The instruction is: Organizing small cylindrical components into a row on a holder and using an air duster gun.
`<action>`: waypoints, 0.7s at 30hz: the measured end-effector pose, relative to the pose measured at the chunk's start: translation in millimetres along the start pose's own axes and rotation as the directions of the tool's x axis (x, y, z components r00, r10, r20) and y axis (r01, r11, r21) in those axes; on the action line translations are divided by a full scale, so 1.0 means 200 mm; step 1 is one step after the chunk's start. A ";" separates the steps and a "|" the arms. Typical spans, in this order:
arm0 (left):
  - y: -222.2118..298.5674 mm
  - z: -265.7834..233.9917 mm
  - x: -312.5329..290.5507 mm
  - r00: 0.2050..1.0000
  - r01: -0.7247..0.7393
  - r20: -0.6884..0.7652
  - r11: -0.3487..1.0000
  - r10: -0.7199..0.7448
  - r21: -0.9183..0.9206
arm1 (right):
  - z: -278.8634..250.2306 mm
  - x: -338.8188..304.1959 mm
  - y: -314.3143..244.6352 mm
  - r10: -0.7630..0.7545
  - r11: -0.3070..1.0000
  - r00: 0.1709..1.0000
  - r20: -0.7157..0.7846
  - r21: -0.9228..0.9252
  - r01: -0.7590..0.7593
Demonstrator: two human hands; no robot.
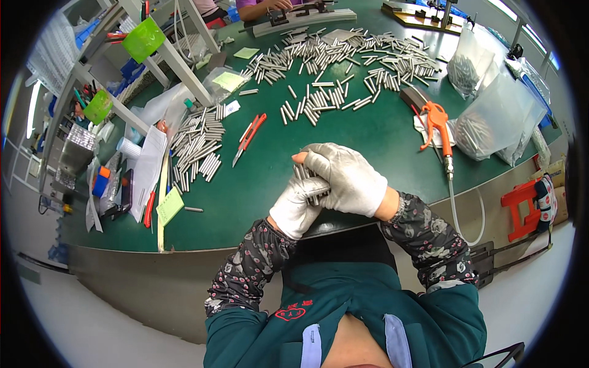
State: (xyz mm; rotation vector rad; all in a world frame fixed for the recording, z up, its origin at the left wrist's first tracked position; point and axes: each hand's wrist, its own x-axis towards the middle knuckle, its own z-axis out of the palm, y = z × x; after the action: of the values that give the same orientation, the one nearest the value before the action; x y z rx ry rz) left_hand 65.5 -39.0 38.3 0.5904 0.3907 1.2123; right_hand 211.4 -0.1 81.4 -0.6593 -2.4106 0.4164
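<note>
Both my hands wear white gloves and meet near the table's front edge. A small bundle of short metal rods (316, 199) sits between them, its ends showing past the fingers. My left hand (293, 210) is closed around the bundle from below. Over the top and far side, my right hand (350, 178) wraps it, with one bare fingertip showing. How each finger sits on the rods is partly hidden. A wide scatter of loose metal rods (313, 101) covers the green table (264, 202) beyond my hands, and another pile of rods (199, 138) lies to the left.
A red utility knife (250, 138) lies left of my hands. Orange air gun (437, 122) and its hose (455, 208) are at right, beside plastic bags of rods (475, 132). Papers (147, 168) and a phone (126, 190) crowd the left edge. Another person's hand (279, 5) works at the back.
</note>
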 end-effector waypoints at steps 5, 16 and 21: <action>0.12 -0.08 0.17 0.998 0.038 0.047 0.999 -0.039 0.011 | 0.02 0.15 0.13 0.057 0.998 0.998 0.028 0.003 -0.057; 0.08 -0.18 0.21 0.993 -0.005 -0.115 0.999 0.001 -0.042 | 0.17 0.19 0.28 0.001 0.977 0.998 -0.068 0.212 0.013; 0.08 -0.27 0.18 0.992 0.046 -0.117 0.998 -0.050 -0.038 | 0.17 0.17 0.29 -0.113 0.977 0.984 -0.141 0.164 0.136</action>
State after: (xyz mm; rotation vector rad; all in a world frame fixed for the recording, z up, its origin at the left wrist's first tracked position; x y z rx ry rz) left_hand 34.5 11.2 6.6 0.4773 0.4794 1.2089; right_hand 186.7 62.9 45.4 -0.4418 -2.2466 0.5073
